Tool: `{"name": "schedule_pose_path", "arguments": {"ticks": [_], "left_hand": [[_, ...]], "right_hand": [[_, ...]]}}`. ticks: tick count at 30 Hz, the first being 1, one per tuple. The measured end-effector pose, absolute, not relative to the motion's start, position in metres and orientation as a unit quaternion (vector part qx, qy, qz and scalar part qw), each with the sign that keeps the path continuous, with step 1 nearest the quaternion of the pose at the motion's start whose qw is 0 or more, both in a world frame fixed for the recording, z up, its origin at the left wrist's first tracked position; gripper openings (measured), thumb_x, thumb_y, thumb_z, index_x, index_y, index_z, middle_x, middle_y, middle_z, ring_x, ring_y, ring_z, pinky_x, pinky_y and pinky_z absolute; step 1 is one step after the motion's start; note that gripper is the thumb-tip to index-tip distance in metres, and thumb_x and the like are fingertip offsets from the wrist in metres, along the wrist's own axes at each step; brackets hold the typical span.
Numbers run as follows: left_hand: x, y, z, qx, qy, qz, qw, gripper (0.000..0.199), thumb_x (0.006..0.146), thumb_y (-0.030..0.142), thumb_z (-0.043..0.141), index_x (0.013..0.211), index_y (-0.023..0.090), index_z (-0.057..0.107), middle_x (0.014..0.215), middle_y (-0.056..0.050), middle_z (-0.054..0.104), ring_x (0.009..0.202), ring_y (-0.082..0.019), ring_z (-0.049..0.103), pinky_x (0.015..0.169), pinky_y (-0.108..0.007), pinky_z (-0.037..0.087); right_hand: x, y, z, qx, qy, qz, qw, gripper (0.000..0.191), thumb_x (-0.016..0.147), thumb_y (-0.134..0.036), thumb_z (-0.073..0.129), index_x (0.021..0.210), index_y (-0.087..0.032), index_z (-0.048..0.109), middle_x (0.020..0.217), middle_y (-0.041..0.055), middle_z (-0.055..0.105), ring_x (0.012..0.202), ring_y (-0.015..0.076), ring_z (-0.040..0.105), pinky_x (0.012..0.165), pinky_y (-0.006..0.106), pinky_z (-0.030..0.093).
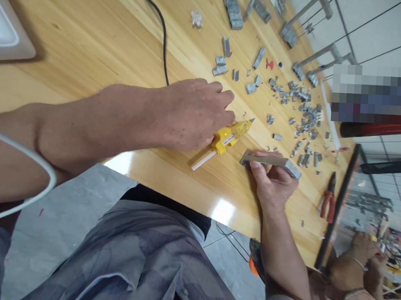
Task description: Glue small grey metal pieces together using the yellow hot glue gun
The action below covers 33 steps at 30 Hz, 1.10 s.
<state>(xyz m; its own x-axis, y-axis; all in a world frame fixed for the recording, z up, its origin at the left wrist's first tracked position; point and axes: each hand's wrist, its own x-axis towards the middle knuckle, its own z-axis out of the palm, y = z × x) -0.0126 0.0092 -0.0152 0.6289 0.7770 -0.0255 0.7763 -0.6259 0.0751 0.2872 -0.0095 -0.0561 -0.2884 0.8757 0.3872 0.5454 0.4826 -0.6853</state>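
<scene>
My left hand [194,114] is closed over the yellow glue gun [226,140], with its back towards me and the handle hidden beneath it. The gun's nozzle points up and to the right, and a white glue stick [204,160] juts out of its rear. Near the table edge, my right hand [275,185] grips a grey bar-shaped piece [270,160] with a wider block at each end. Its thumb lies on the near side; the other fingers are partly behind the piece. A gap separates the nozzle from the grey piece.
Many small grey offcuts [309,120] lie scattered across the wooden table [101,42]. Grey upright pieces [233,10] stand along the far side. A black cord [164,36] runs towards my left hand. Red-handled pliers [328,201] lie at right, near another person's hands [365,248].
</scene>
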Motion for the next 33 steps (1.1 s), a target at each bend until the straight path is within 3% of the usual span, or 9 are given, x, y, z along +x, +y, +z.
{"name": "schedule_pose_path", "arguments": {"ticks": [11,17,33], "left_hand": [[-0.0128,0.0089,-0.0117,0.902,0.43,-0.022,0.037,0.035,0.105,0.028,0.053,0.13,0.015,0.072,0.123,-0.017,0.069,0.119,-0.038,0.068,0.095,-0.048,0.054],[-0.013,0.0096,-0.0167,0.904,0.426,-0.017,0.014,0.036,0.106,0.029,0.051,0.131,0.016,0.072,0.119,-0.013,0.069,0.116,-0.035,0.068,0.093,-0.043,0.054],[-0.0118,0.0088,-0.0138,0.901,0.433,-0.029,0.008,0.037,0.106,0.03,0.051,0.132,0.017,0.074,0.122,-0.012,0.07,0.116,-0.033,0.068,0.093,-0.041,0.052]], "right_hand": [[0.2892,-0.0105,-0.0577,-0.447,-0.771,0.233,0.39,0.012,0.089,-0.022,0.086,0.099,-0.029,0.086,0.1,0.0008,0.085,0.091,0.0213,0.077,0.085,0.039,0.06],[0.2886,-0.0103,-0.0568,-0.453,-0.777,0.221,0.378,0.004,0.092,-0.028,0.084,0.095,-0.026,0.085,0.1,0.0034,0.084,0.09,0.0227,0.077,0.085,0.042,0.062],[0.2883,-0.0091,-0.056,-0.452,-0.784,0.208,0.372,0.004,0.091,-0.031,0.084,0.092,-0.027,0.084,0.097,0.0021,0.084,0.089,0.0229,0.079,0.087,0.041,0.063]]}}
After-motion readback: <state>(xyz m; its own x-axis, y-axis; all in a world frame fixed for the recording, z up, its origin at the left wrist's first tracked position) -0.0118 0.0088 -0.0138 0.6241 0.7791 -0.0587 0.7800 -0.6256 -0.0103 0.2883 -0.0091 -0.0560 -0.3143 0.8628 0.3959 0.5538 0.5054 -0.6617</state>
